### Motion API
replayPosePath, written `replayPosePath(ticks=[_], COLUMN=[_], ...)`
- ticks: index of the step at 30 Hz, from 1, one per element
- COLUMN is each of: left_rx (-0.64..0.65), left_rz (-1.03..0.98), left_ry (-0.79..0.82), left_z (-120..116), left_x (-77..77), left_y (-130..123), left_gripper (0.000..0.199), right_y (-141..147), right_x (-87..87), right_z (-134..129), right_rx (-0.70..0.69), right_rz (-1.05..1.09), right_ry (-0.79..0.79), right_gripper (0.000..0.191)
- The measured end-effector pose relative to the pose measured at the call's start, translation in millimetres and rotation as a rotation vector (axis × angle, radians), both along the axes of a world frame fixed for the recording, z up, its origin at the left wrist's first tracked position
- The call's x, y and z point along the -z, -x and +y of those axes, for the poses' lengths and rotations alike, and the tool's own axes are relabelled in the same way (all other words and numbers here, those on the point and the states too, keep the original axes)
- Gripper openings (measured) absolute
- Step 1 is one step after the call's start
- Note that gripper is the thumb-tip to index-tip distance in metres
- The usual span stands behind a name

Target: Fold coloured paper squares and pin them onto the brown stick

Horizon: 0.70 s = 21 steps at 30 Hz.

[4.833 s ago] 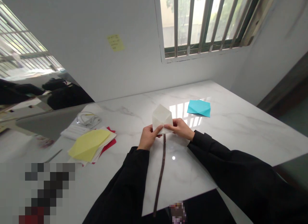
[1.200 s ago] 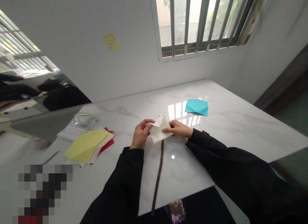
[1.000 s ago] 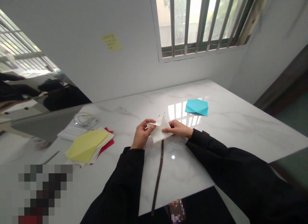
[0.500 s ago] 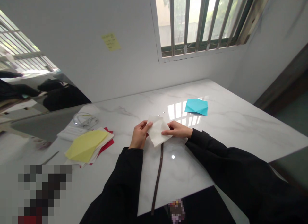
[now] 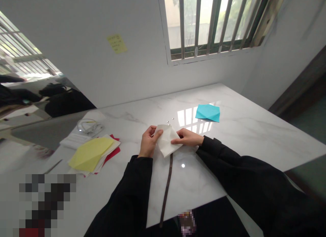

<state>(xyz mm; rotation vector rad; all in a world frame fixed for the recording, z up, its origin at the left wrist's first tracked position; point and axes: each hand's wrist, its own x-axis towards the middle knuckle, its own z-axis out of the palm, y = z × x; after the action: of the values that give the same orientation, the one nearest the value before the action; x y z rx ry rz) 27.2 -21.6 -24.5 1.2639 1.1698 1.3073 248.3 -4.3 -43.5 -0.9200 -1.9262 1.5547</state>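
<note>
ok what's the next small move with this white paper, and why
I'd probably lay the folded white paper flat on the marble table and press the fold with a thumb. Your left hand and right hand seem to be holding it just above the surface, and its folds look soft, so a firm backing would likely give a sharper crease.

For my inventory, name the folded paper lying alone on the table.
The turquoise paper, beyond the right hand; the yellow one lies on a stack of sheets, and the white one is held between that hand and the left hand.
</note>
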Motion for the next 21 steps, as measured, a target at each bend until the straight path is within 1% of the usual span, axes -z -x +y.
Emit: replayPosePath(ticks=[5, 8, 12, 14, 18, 21], left_rx=[0.001, 0.020, 0.119, 0.162, 0.202, 0.173], left_rz=[-0.012, 0.006, 0.165, 0.230, 0.255, 0.268], left_ry=[0.012, -0.026, -0.155, -0.177, -0.140, -0.111], left_z=[-1, -2, -8, -12, -13, -11], left_x=[0.2, -2.8, -14.1, -19.8, -24.1, -21.5], left_y=[-1, -2, -4, -4, -1, 1], left_gripper=[0.041, 0.034, 0.021, 0.018, 0.024, 0.032], right_y=[0, 0, 1, 1, 1, 1], right_x=[-0.6, -0.1, 1.3, 1.5, -0.6, -3.3], right_z=[0, 0, 1, 2, 1, 0], right_rx=[0.004, 0.016, 0.032, 0.035, 0.042, 0.052], right_rz=[-0.018, -0.014, 0.007, 0.026, 0.048, 0.037], right_ry=[-0.001, -0.001, -0.002, 0.011, 0.039, 0.045], right_gripper=[0.044, 0.044, 0.046, 0.047, 0.051, 0.052])
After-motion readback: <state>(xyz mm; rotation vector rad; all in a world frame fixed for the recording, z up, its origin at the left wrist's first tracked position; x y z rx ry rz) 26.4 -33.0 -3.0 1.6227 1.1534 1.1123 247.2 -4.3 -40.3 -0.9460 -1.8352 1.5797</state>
